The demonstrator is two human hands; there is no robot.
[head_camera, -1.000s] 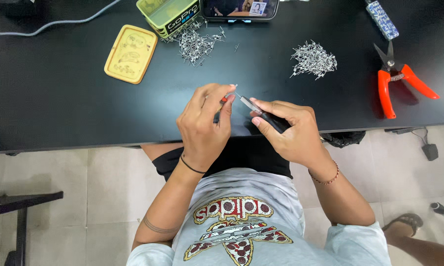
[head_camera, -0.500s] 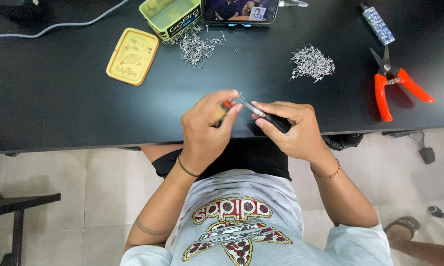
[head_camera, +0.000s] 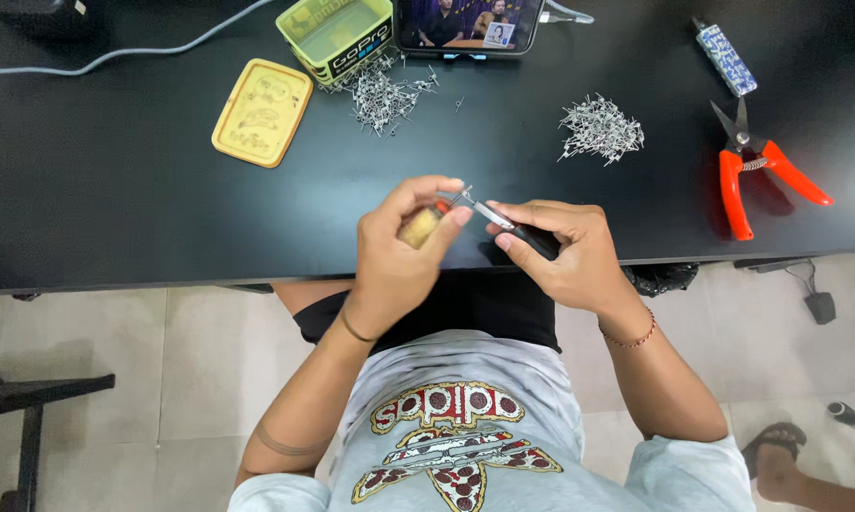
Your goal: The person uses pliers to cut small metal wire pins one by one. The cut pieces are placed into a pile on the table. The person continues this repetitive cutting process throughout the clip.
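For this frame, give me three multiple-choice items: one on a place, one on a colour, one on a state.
1. Where do the cutters lie?
A. at the desk's right end
B. in the tin
C. on the floor

2. What colour is the lid beside the tin?
A. blue
B. yellow
C. white

3. What is the right hand doing?
A. resting flat on the desk
B. hanging empty
C. gripping a black-handled tool

Answers:
1. A, they lie on the desk near its right end.
2. B, the flat lid is yellow.
3. C, its fingers wrap the handle, tip toward the left hand.
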